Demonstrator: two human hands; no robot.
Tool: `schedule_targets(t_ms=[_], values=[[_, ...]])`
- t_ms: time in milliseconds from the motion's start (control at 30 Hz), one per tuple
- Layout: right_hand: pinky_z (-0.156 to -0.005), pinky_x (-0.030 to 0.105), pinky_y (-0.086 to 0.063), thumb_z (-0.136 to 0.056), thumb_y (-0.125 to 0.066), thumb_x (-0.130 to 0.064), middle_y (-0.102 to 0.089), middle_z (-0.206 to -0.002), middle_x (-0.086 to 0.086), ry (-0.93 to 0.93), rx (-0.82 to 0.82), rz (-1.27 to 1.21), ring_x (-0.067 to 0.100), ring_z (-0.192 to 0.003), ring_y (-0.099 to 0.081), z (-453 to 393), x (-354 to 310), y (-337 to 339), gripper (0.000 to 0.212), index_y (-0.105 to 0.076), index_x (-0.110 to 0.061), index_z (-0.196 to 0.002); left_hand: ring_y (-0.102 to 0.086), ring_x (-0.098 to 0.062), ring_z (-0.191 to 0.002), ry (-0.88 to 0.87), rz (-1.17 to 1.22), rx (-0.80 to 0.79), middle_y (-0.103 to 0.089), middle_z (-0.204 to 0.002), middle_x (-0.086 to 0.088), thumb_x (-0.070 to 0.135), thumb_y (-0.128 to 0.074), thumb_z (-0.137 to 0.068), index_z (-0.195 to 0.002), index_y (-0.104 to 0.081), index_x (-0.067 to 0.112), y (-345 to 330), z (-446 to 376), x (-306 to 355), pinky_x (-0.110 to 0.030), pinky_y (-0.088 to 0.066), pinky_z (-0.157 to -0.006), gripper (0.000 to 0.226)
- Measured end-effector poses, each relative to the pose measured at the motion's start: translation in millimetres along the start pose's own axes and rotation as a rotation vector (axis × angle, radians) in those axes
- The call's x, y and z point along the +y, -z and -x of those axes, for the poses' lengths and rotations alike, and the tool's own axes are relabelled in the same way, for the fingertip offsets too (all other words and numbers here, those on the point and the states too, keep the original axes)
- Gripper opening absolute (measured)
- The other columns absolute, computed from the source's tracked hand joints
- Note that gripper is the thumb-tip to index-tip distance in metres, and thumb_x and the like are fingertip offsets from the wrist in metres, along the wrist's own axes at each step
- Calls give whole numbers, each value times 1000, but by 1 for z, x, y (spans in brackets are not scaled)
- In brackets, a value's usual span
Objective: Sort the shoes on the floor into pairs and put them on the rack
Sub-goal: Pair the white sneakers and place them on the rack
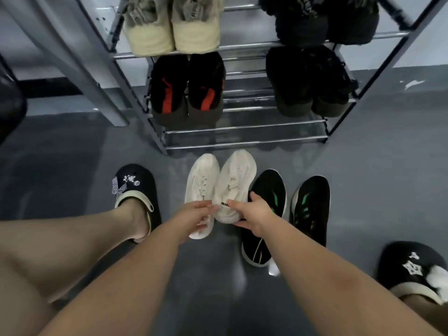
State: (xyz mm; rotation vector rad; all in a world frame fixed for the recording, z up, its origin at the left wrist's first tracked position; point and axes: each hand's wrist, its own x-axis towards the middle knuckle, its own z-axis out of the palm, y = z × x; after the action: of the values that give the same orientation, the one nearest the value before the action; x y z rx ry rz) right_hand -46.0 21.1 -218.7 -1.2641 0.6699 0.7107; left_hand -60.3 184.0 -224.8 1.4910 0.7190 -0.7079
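Two white sneakers lie side by side on the grey floor, toes toward the rack: the left one (200, 180) and the right one (236, 180). My left hand (194, 214) pinches the heel area of the left white sneaker. My right hand (252, 212) grips the heel of the right white sneaker. Right of them sit two black sneakers with green marks, one (269, 190) partly under my right forearm, the other (311, 204) standing apart. The metal shoe rack (244, 127) stands just beyond, its lowest bars bare.
On the rack sit a beige pair (173, 27), a black-and-red pair (186, 88) and two dark pairs (310, 81) on the right. My feet in black clogs (135, 185) flank the shoes. A grey metal post (80, 59) slants at the left.
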Motion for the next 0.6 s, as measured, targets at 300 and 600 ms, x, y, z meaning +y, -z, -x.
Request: schedule_targets(t_ms=[300,600], values=[[-105,41,-44,-83,-68,-2,-57,-126,-2,37,57,310,21,-120,-55,-21,43,3,68,-38,-17,-142,-49,-22,-108,137,-136,183,-50,-130,-4,29,-62,-89,-140,-38,15,31,-21,-37,-36,-46,-83,58],[-84,34,-55,-84,-69,-5,-58,-132,-2,-38,43,246,20,-115,-59,-41,53,16,75,-34,-29,-146,-56,-16,-106,232,172,119,-59,-121,1,25,-67,-86,-128,-49,18,19,-39,-48,-26,-48,-83,46]])
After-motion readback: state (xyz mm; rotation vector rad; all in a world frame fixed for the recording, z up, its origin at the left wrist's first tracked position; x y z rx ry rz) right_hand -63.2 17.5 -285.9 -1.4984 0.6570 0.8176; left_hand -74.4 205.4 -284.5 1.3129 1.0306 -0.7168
